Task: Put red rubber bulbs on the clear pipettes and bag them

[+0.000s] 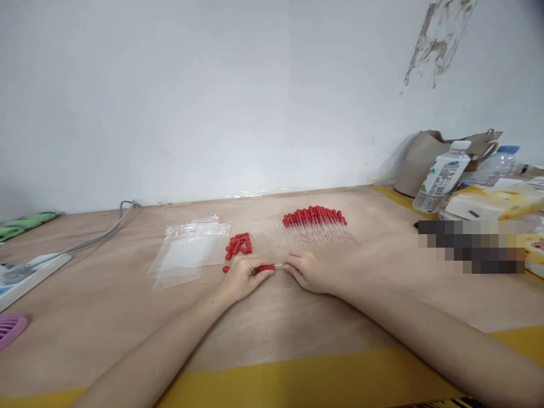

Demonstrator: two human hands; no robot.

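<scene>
Near the middle of the table, my left hand (pixel 246 276) pinches a red rubber bulb (pixel 266 267). Facing it, my right hand (pixel 306 272) is closed on a thin clear dropper tube (pixel 279 266), whose end meets or enters the bulb; the fingers hide the rest of it. Loose red bulbs (pixel 238 245) lie in a small pile just beyond my left hand. Past my right hand is a row of droppers (pixel 317 218) with red bulbs on clear tubes. Left of that row lie bare clear tubes (pixel 275 232).
Clear zip bags (pixel 187 249) lie flat left of the loose bulbs. A white power strip (pixel 36 277) with a grey cable (pixel 97 241) and a purple plastic item (pixel 12 330) are far left. A bottle (pixel 442 177), a beige bag (pixel 420 161) and a yellow-white packet (pixel 488 202) stand at right.
</scene>
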